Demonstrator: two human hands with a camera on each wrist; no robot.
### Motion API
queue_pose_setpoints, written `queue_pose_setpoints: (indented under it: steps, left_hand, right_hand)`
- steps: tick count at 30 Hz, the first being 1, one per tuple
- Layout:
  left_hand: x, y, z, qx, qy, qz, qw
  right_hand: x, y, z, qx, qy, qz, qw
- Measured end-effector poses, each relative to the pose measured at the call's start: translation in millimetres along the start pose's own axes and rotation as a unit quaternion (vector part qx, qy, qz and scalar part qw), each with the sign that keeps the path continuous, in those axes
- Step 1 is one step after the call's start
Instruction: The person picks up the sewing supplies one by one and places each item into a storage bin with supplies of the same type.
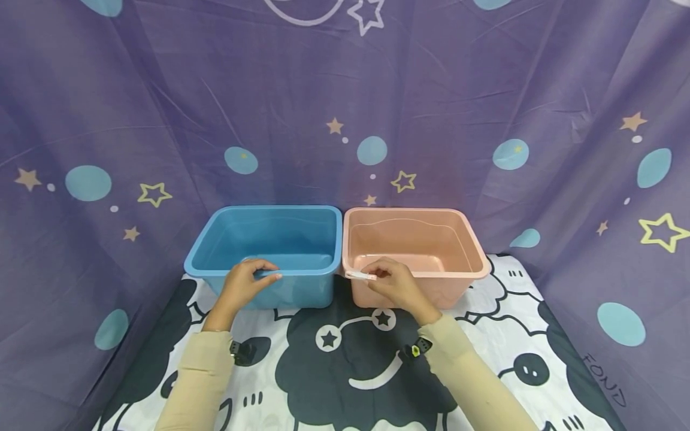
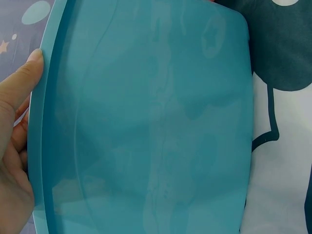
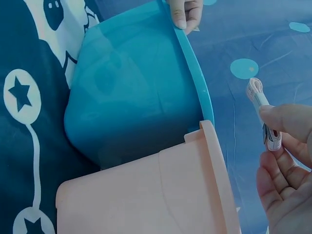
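Two plastic bins stand side by side in the head view, a blue bin [image 1: 293, 293] on the left and a pink bin [image 1: 420, 290] on the right. My left hand [image 1: 245, 285] holds the blue bin's front rim, thumb on the outside and fingers over the inner side. Between thumb and fingers, my right hand [image 1: 398, 286] pinches a small folded white tape measure [image 3: 263, 113] with fine printed marks. That hand is over the pink bin's front rim, near its left corner. In the left wrist view the thumb [image 2: 24, 75] lies along the blue rim.
Both bins stand on a cloth [image 1: 372, 371] with black and white cartoon sheep. Behind them hangs a purple curtain [image 1: 302, 96] with stars and blue dots, which also closes in both sides. The bins' neighbouring rims are close together.
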State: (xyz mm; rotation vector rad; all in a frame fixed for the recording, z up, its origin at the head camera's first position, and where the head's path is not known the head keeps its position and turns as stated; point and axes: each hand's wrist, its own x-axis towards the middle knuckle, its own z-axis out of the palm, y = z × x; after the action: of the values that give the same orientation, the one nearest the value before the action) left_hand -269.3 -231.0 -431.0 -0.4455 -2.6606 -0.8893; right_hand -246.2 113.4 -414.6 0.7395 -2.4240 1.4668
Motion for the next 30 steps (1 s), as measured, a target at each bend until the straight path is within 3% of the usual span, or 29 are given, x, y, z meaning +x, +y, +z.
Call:
queue_pose_setpoints:
  steps: [6, 12, 30]
  left_hand:
    - [0.9, -0.1, 0.0, 0.002, 0.003, 0.003, 1.0000]
    - [1.4, -0.5, 0.9, 0.002, 0.006, 0.005, 1.0000]
    - [-0.2, 0.7, -0.1, -0.001, 0.001, -0.002, 1.0000]
  right_hand:
    - [10, 4, 2, 0.012, -0.001, 0.002, 1.000]
    - [20, 3, 6, -0.008, 0.000, 0.009, 1.000]
    - [46, -7, 18, 0.048, -0.024, 0.027, 0.998]
